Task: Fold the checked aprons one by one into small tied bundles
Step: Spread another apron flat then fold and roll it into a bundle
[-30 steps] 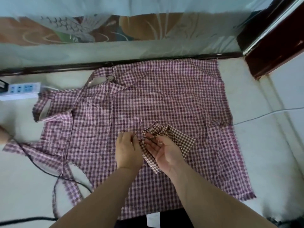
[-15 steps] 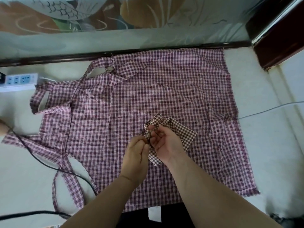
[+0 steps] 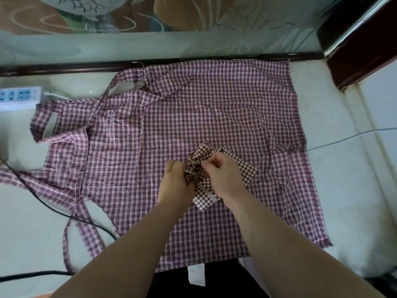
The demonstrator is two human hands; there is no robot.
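Left hand (image 3: 175, 183) and right hand (image 3: 223, 177) both pinch brown bundle (image 3: 247, 168) at its tie, atop pink apron (image 3: 193, 115). Risk: slack knot slips, folds spring open.

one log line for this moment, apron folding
step: tying bundle | left hand: grips brown checked bundle | right hand: pinches bundle | pink checked apron: spread flat underneath

hands (image 3: 176, 183): 2 | pink apron (image 3: 214, 104): 1 | brown bundle (image 3: 247, 168): 1 | power strip (image 3: 17, 96): 1 | black cables (image 3: 32, 274): 2 | grey cable (image 3: 343, 140): 1
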